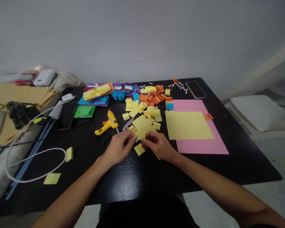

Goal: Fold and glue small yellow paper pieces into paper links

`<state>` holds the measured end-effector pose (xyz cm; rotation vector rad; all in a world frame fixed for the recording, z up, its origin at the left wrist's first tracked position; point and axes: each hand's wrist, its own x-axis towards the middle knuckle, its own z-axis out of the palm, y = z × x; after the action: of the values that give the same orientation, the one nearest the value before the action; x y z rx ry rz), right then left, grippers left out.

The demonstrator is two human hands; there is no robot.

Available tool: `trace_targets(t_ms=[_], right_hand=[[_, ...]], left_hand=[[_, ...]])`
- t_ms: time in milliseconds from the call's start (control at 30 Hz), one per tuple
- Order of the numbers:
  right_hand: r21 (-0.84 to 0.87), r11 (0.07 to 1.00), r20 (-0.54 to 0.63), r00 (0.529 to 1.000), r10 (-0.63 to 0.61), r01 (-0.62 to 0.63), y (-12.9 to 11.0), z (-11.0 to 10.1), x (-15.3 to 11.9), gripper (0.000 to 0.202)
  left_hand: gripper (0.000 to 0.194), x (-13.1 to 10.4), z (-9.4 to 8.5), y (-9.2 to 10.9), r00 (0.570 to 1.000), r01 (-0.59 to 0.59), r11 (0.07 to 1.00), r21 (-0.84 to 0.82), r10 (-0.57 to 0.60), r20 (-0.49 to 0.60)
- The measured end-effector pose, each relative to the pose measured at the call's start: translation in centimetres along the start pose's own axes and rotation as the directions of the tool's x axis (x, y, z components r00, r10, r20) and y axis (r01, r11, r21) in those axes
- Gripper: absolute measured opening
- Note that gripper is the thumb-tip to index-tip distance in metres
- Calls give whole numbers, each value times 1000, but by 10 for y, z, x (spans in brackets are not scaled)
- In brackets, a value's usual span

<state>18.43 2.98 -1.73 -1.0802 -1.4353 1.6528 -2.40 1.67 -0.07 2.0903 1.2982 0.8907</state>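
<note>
Both hands rest near the middle of the black table, a small gap between them. My left hand (122, 145) has its thumb and fingers pressed together beside the yellow paper pieces; anything in them is too small to make out. My right hand (158, 145) has curled fingers at the lower edge of a yellow sheet (142, 124), and what it pinches is unclear. A small folded yellow piece (139, 149) lies between the hands. Scissors (128, 124) lie partly under the yellow pieces. Left of them is a yellow glue gun (107, 123).
Orange folded pieces (154, 97) and a stack of coloured strips (97, 92) lie at the back. A yellow sheet (188, 125) covers part of a pink sheet (201, 146) at right. Phones (196, 89) and a white cable (35, 153) lie farther out.
</note>
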Motion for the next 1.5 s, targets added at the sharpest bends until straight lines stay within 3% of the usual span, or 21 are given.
trace_targets(t_ms=[667, 1067, 1200, 1267, 1367, 1433, 1500], right_hand=[[59, 998, 5, 999, -37, 36, -1, -1, 1, 38], [-10, 1000, -29, 999, 26, -26, 5, -2, 4, 35], [-134, 991, -103, 994, -45, 31, 3, -3, 4, 27], [-336, 934, -182, 965, -190, 121, 4, -6, 4, 18], [-683, 702, -207, 867, -453, 203, 8, -10, 5, 12], [-800, 572, -172, 844, -508, 181, 12, -13, 6, 24], [-848, 510, -155, 853, -499, 145, 16, -15, 8, 33]], left_hand=[[26, -1, 1, 0, 1000, -19, 1000, -20, 19, -1], [28, 4, -5, -1, 998, -19, 997, 80, 15, 54], [27, 4, -8, -3, 999, 7, 991, 136, -12, 36], [27, 4, -8, -6, 999, 8, 977, 213, -17, 39], [25, 5, -7, -10, 996, -66, 929, 365, 40, 77], [25, 5, -6, -12, 992, -116, 892, 437, 78, 103], [27, 5, -5, -13, 990, -129, 877, 462, 88, 110]])
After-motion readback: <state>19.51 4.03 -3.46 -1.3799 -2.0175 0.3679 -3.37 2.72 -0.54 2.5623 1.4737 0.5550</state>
